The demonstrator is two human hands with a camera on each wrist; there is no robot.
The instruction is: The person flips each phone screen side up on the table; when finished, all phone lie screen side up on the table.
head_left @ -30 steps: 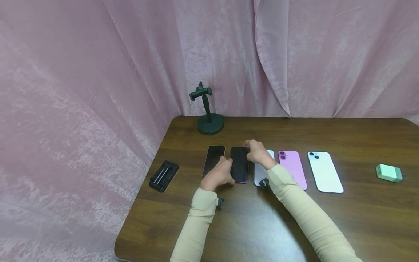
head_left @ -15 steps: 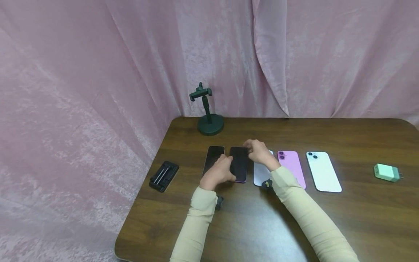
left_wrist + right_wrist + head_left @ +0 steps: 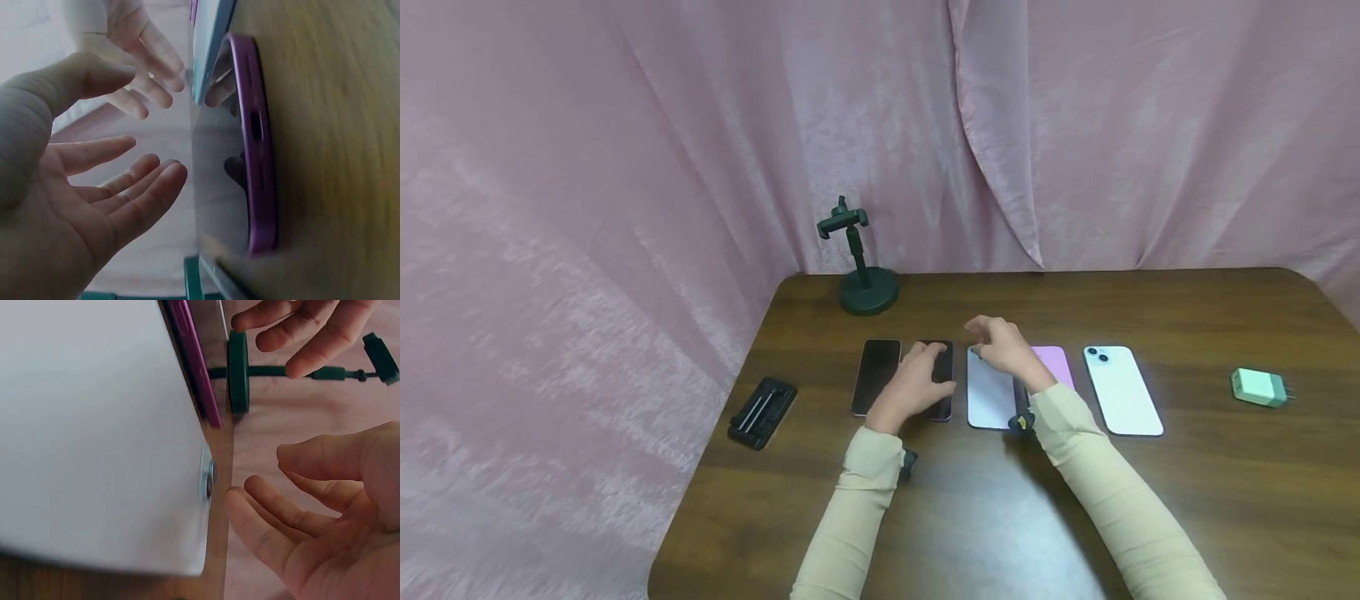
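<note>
On my feed, both hands have come away from the purple-framed phone (image 3: 944,367) since the earlier frames. The right hand (image 3: 1002,345) has drawn off its top corner and hovers by the far end of the pale blue phone (image 3: 988,398); the left hand (image 3: 914,385) has lifted over the purple-framed one, and my head view has swung slightly. I see fingers and thumb loosely spread on each hand, both empty.

The desk (image 3: 985,533) is brown wood grain with a glossy patch and rounded corners, and a pink velvety curtain (image 3: 895,150) hangs behind it and down the left side.

The purple-framed phone lies flat, screen up, between the black-screened phone (image 3: 876,377) on its left and the pale blue one on its right. Its long axis runs away from the wearer, nearly straight, the port end nearest them. The pale blue phone lies back up, roughly parallel, its camera end pointing to the curtain.
</note>
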